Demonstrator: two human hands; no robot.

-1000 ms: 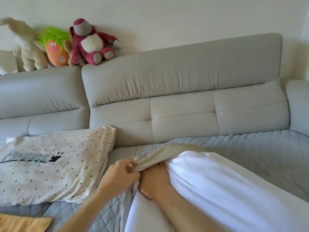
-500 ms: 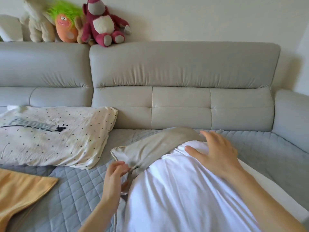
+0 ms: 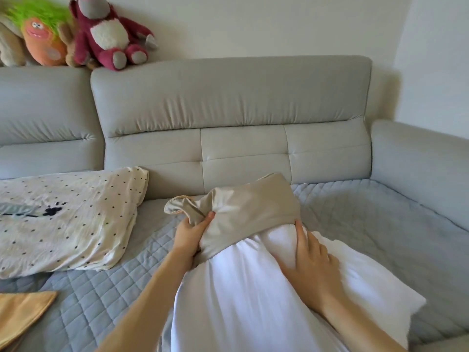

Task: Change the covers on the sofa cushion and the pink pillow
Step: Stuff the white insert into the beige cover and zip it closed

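beige cover (image 3: 250, 212) gripped by left hand (image 3: 189, 233); right hand (image 3: 311, 260) flat, fingers straight, on white cushion (image 3: 241, 301).

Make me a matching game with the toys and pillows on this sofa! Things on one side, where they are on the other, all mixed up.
Things:
1. red plush bear
2. beige cover
3. dotted pillow
4. orange cloth

Places:
A. bottom left corner of the seat
B. on top of the sofa back
C. over the far end of the white cushion
D. lying on the seat, left side

Pairs: 1-B, 2-C, 3-D, 4-A
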